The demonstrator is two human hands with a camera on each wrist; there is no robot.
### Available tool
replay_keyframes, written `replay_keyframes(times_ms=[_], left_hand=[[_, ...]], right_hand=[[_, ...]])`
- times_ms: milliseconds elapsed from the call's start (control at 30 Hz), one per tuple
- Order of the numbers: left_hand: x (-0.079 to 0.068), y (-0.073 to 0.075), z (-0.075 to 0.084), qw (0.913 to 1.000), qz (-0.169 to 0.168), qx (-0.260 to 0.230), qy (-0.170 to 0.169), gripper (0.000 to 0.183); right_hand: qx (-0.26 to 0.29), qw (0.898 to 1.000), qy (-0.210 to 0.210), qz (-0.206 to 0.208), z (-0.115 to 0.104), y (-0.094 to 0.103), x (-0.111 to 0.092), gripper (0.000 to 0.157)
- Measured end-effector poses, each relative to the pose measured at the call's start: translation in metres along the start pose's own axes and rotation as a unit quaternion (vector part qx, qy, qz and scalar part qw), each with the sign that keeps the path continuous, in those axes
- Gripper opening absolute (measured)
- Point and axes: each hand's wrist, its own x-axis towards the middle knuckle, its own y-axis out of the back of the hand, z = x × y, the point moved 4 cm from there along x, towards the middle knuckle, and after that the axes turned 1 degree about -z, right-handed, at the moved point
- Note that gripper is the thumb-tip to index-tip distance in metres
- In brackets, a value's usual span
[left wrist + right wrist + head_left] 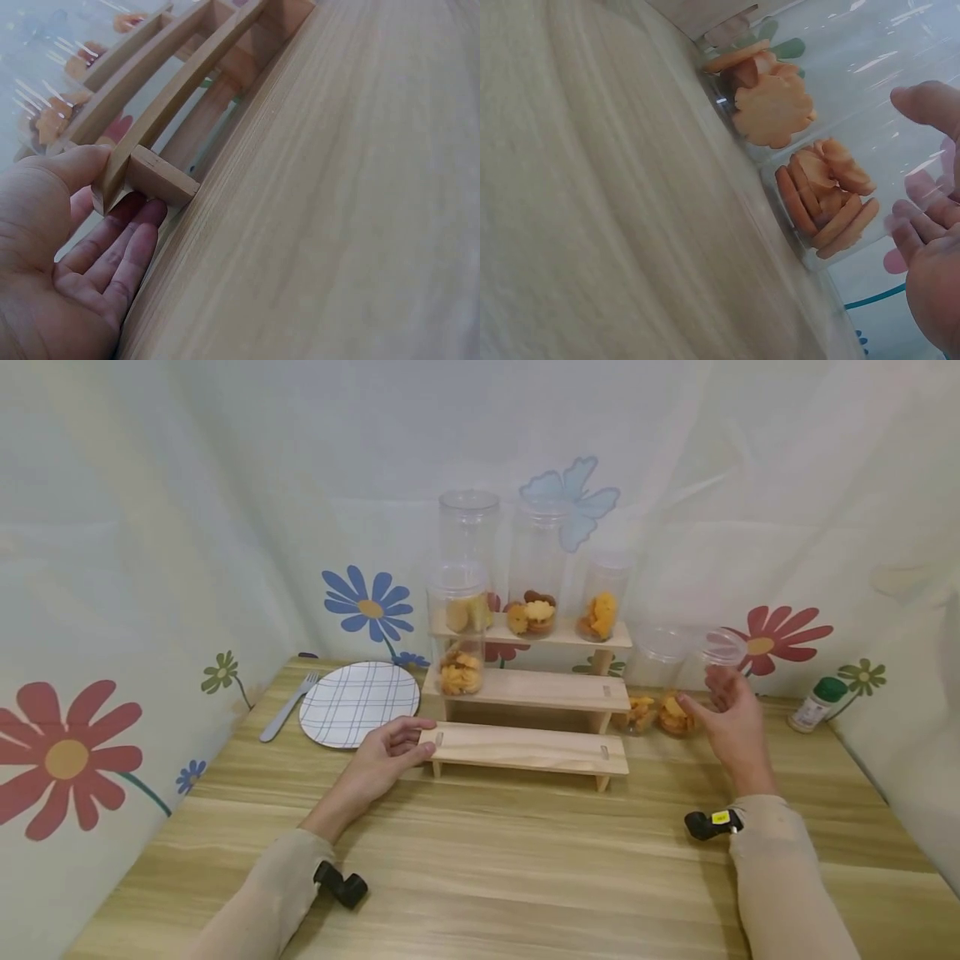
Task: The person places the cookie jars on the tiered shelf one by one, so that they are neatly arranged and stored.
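A three-tier wooden display stand (525,745) stands on the table. My left hand (382,758) holds the left end of its lowest step; in the left wrist view the thumb lies on the board's edge and the fingers curl below, beside the support leg (163,178). To the right of the stand, two clear jars of cookies stand side by side. My right hand (731,722) is at the right-hand jar (825,202), its thumb and fingers spread apart. Whether they touch the jar I cannot tell.
On the upper steps stand several clear jars, among them a front jar (459,652) and a tall jar (536,568). Left of the stand lie a checked plate (360,703) and a fork (288,708). A green-capped shaker (816,705) stands far right, near the curtain.
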Motion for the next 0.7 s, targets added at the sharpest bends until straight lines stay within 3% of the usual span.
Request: replay_keyframes(times_ms=[467,700], left_hand=[[0.0006,0.0009,0.0023,1.0,0.003,0.008,-0.001,0.043],[-0.0004,0.0001,0.0029,0.9999,0.004,0.012,0.003,0.043]], right_hand=[[0.001,1.0,0.001,0.014,-0.0036,-0.0012,0.0022,0.082],[0.02,0.999,0.0,0.043,-0.005,0.0032,0.0011,0.071]])
